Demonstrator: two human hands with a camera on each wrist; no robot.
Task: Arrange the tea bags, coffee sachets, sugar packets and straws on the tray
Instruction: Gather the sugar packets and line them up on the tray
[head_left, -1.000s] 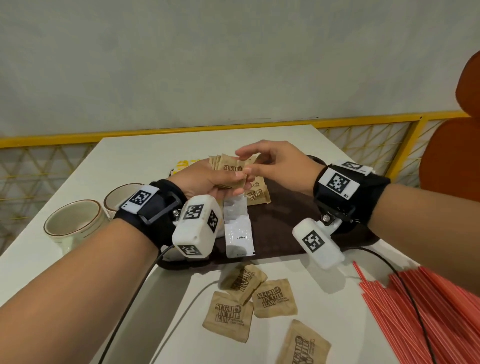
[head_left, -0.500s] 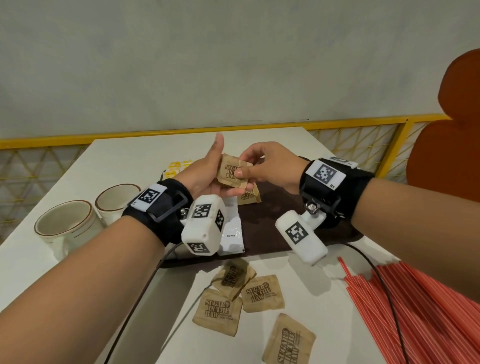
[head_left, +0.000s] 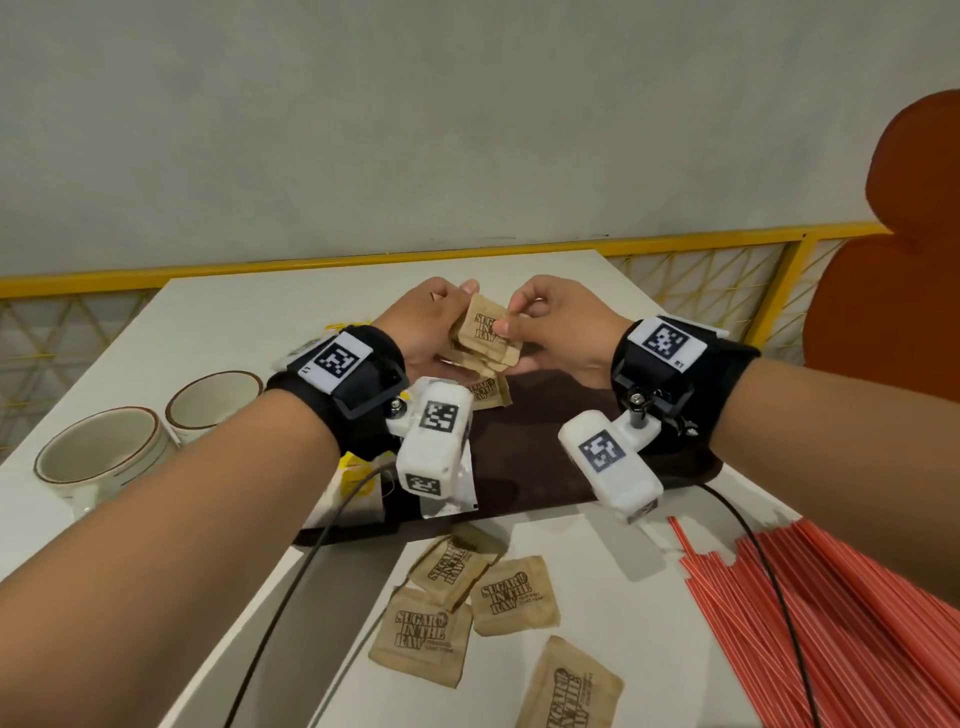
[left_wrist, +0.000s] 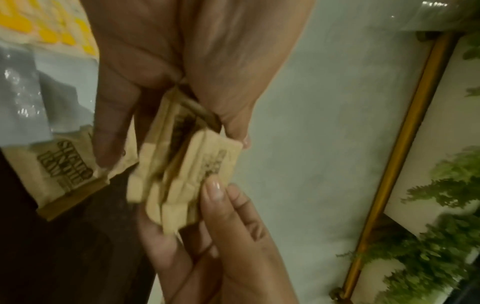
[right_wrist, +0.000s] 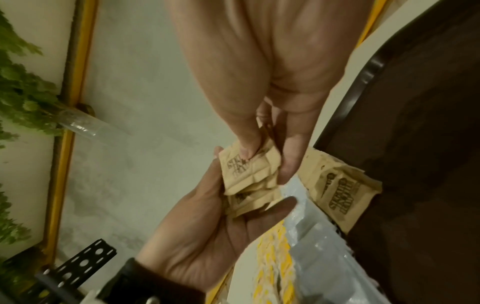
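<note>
Crowded near edge, open far edge

Loose sugar packets (head_left: 470, 597) and red straws (head_left: 831, 623) fill the counter's (head_left: 218, 312) near edge and right corner; two cups (head_left: 156, 436) block the left edge; the far edge lies bare.

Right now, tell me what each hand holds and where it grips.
The left hand holds a stack of sugar packets by its left side. The right hand pinches the front packet's right edge between thumb and fingers.

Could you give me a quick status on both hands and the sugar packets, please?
Left hand and right hand both grip one stack of sugar packets above the tray. Four loose packets on the table. Nothing blocking.
</note>
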